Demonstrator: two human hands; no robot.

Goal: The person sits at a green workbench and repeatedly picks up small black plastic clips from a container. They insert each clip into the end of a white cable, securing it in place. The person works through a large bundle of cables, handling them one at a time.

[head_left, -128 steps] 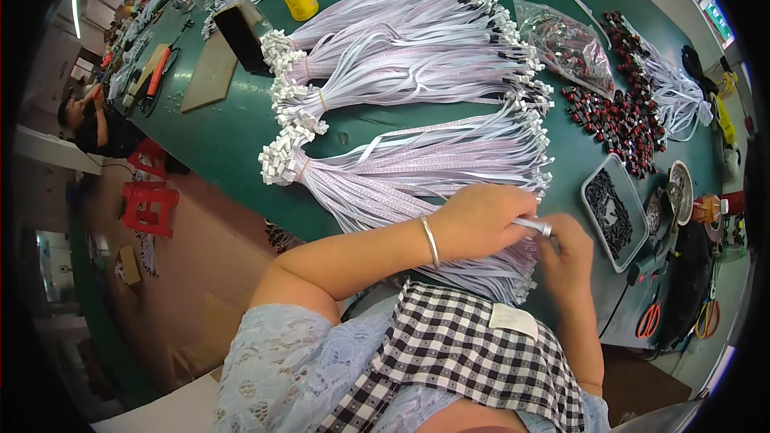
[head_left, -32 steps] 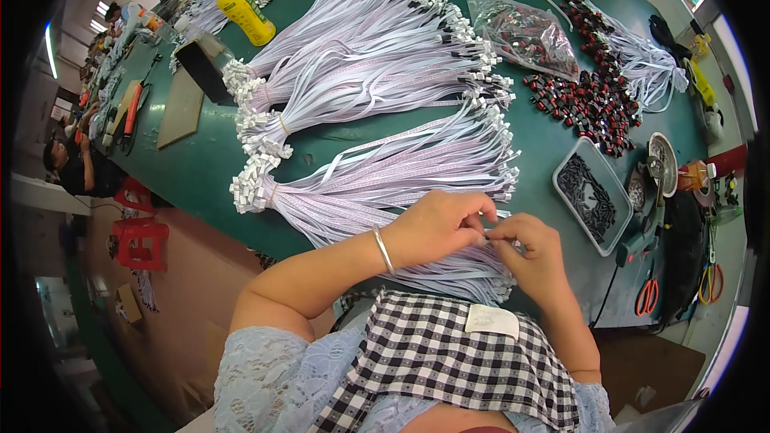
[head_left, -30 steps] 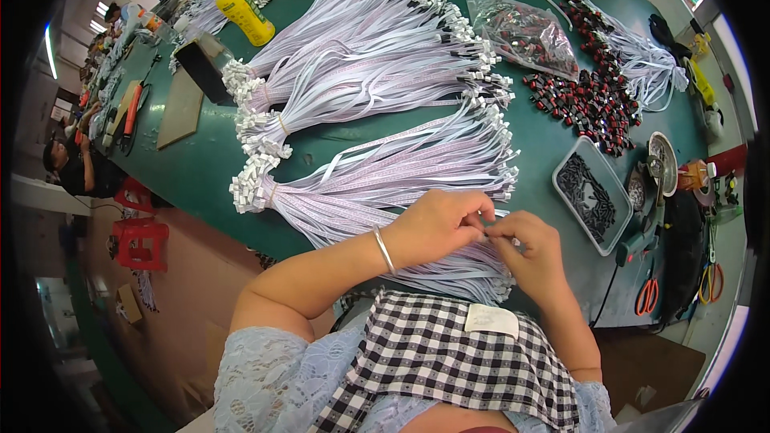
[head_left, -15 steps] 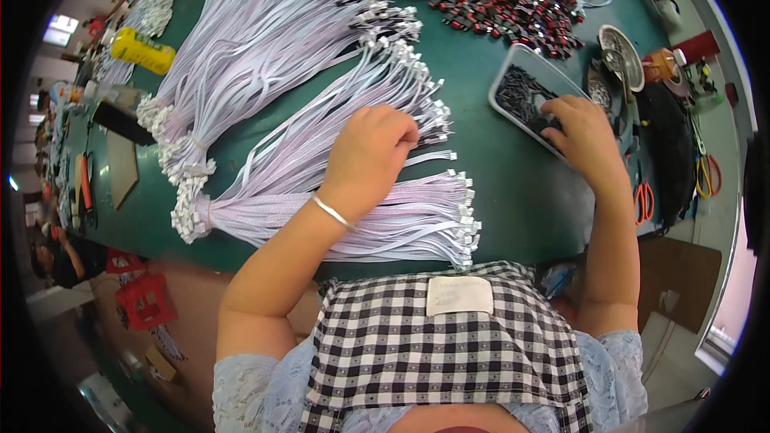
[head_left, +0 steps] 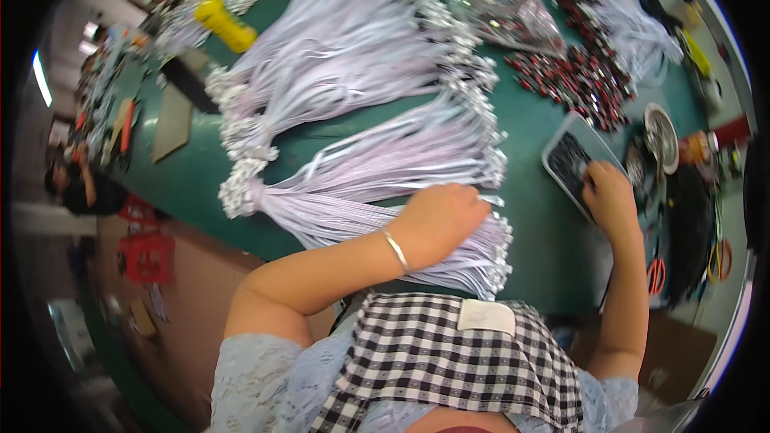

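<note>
My left hand (head_left: pixel 439 226), with a silver bangle at its wrist, rests over the nearest bunch of white flat cables (head_left: pixel 325 223). Its fingers are curled together near the connector ends, and a white cable end (head_left: pixel 494 201) pokes out at the fingertips. My right hand (head_left: pixel 611 199) reaches over the near rim of a clear plastic tray (head_left: pixel 600 141). Small black tube-like pieces (head_left: pixel 566 157) lie inside it. The right fingers are drawn together among them; whatever is between the fingertips is hidden.
More cable bunches (head_left: pixel 353 48) spread across the green table (head_left: pixel 536 252). Beyond the tray lie a heap of red-and-black small parts (head_left: pixel 581 84) and a clear bag (head_left: pixel 505 16) of them. A metal dish (head_left: pixel 659 132) and red-handled scissors (head_left: pixel 656 275) are at right. A yellow bottle (head_left: pixel 224 24) lies far left.
The whole view has shifted, so the table sits further right and lower. My left hand has moved nearer over the closest cables' connector ends. The right hand stays at the tray, fingers drawn closer together.
</note>
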